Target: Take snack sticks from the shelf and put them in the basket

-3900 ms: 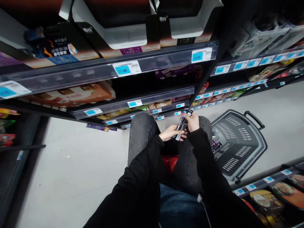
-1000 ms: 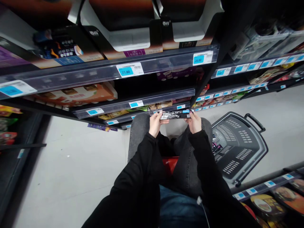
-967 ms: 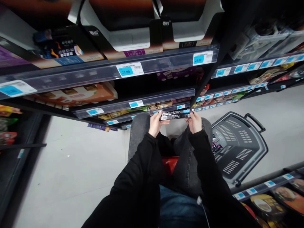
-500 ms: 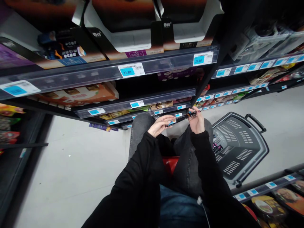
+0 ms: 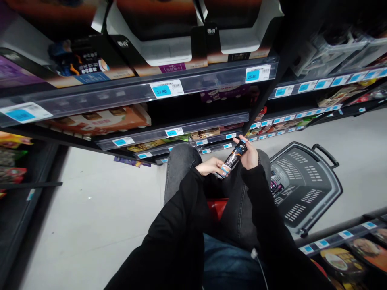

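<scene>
I hold a long black packet [image 5: 232, 160] with blue and orange print over my knees, tilted with its far end up to the right. My right hand [image 5: 249, 154] is closed round its upper end. My left hand [image 5: 213, 166] pinches its lower end with the fingers pressed together. Both arms are in black sleeves, and grey trousers lie under the hands.
A dark grey shopping basket [image 5: 305, 183] with a few items in it stands on the pale floor to my right. Dark shelves with blue price tags [image 5: 161, 90] and boxed goods rise in front. Another shelf edge [image 5: 335, 239] runs at the lower right.
The packet, held level between both hands a second ago, has been turned and tilted, with its printed face now towards me. My left hand has dropped lower and nearer.
</scene>
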`<action>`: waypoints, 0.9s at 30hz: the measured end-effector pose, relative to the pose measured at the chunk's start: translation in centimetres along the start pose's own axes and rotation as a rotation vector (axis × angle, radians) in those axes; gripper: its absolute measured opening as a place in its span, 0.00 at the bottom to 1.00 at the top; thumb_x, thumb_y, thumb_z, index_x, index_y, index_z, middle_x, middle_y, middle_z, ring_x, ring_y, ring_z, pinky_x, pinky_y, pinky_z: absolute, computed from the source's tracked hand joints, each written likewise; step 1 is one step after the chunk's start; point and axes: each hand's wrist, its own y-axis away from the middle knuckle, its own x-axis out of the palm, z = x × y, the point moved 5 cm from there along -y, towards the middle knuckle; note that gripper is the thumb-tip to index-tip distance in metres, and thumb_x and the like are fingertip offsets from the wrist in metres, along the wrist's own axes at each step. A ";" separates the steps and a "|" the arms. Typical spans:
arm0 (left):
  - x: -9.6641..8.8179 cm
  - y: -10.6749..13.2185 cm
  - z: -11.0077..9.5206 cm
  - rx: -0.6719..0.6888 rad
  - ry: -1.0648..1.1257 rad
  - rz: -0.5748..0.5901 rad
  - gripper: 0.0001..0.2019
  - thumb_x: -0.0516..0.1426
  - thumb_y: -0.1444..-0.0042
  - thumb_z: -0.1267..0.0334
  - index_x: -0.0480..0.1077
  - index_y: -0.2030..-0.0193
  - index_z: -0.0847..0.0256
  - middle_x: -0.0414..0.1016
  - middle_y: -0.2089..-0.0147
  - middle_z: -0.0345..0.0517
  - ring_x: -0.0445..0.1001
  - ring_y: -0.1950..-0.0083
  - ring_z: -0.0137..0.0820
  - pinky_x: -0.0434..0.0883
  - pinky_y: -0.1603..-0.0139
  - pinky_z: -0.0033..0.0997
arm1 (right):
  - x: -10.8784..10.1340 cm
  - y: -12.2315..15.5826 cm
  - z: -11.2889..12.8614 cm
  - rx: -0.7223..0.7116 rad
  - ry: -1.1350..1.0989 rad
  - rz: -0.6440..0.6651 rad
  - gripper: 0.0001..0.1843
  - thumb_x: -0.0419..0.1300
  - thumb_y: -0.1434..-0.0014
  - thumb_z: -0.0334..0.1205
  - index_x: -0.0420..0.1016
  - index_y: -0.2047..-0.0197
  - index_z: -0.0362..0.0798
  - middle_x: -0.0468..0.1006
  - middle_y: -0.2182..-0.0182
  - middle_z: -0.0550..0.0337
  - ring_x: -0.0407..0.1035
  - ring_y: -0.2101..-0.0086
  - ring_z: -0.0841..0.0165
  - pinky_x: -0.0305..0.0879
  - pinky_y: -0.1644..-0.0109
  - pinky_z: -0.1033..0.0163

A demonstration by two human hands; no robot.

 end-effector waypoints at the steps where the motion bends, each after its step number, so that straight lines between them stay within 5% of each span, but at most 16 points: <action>1: -0.1 -0.2 0.2 0.010 -0.026 -0.021 0.19 0.70 0.68 0.68 0.77 0.64 0.69 0.78 0.67 0.52 0.76 0.66 0.32 0.72 0.62 0.30 | -0.1 -0.1 -0.1 -0.001 0.010 0.001 0.22 0.56 0.47 0.44 0.70 0.52 0.41 0.78 0.61 0.49 0.71 0.61 0.62 0.61 0.56 0.57; 8: -0.1 -0.4 0.4 0.025 -0.006 -0.028 0.22 0.71 0.69 0.64 0.76 0.64 0.70 0.78 0.65 0.53 0.76 0.66 0.32 0.71 0.60 0.31 | -0.2 -0.2 0.0 0.001 0.005 0.000 0.22 0.57 0.48 0.47 0.70 0.53 0.42 0.78 0.60 0.49 0.69 0.69 0.66 0.61 0.63 0.60; 14: 1.5 -0.1 0.1 0.001 0.297 0.230 0.32 0.57 0.52 0.39 0.71 0.55 0.71 0.77 0.64 0.58 0.76 0.67 0.34 0.71 0.66 0.29 | 0.4 0.1 0.8 0.000 -0.042 0.061 0.18 0.60 0.48 0.45 0.71 0.55 0.48 0.78 0.60 0.56 0.67 0.71 0.70 0.62 0.67 0.63; 19: 0.8 -0.2 0.0 0.048 0.332 0.105 0.21 0.63 0.54 0.51 0.68 0.62 0.69 0.74 0.71 0.50 0.76 0.67 0.37 0.74 0.64 0.38 | 0.1 0.1 0.7 -0.014 -0.063 0.044 0.13 0.62 0.50 0.43 0.72 0.60 0.51 0.78 0.63 0.60 0.69 0.69 0.72 0.66 0.63 0.64; 27: 0.6 -0.5 -0.2 0.082 0.223 -0.071 0.22 0.67 0.59 0.62 0.61 0.63 0.65 0.75 0.70 0.49 0.74 0.77 0.30 0.73 0.75 0.28 | 0.3 0.0 -0.1 0.047 -0.061 0.051 0.20 0.62 0.50 0.50 0.72 0.56 0.49 0.77 0.60 0.57 0.72 0.63 0.67 0.68 0.52 0.56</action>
